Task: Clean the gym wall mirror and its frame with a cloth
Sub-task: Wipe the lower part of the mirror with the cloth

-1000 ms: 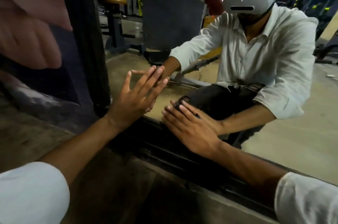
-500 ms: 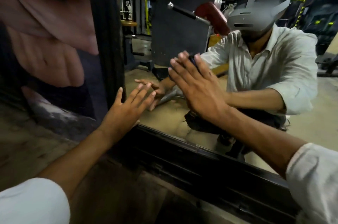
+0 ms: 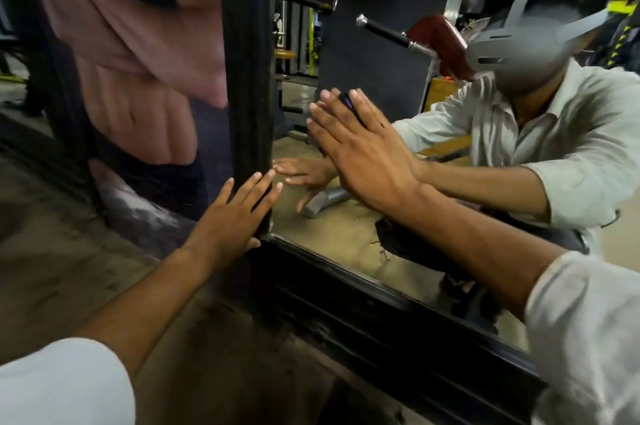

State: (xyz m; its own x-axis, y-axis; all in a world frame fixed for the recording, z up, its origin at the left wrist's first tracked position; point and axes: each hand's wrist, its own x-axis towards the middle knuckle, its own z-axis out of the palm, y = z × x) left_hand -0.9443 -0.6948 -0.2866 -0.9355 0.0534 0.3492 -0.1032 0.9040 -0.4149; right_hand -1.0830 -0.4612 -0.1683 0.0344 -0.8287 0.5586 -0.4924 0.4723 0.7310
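The right hand (image 3: 363, 154) lies flat against the glass of the wall mirror (image 3: 346, 234), fingers straight and close together, pointing up and to the left. Under those fingers it presses a dark cloth (image 3: 347, 103) to the glass. Only a small strip of the cloth shows, peeping out between two fingertips near the top of the hand; the rest is hidden behind the palm.

The left hand (image 3: 235, 216) is lower and further left, spread wide and holding nothing. Its palm rests on the bottom left corner of the black frame (image 3: 246, 78), where the upright bar meets the bottom rail, and its fingertips reach across the bar to the edge of the glass. Both forearms are bare, each coming out of a pale rolled sleeve (image 3: 62, 386) at the bottom of the view.

The glass gives back the person crouching in a light shirt, with both hands mirrored palm to palm, and gym machines behind. Left of the frame a poster (image 3: 138, 60) of a bare torso covers the wall. Below the rail runs a worn, dusty floor (image 3: 69, 251).
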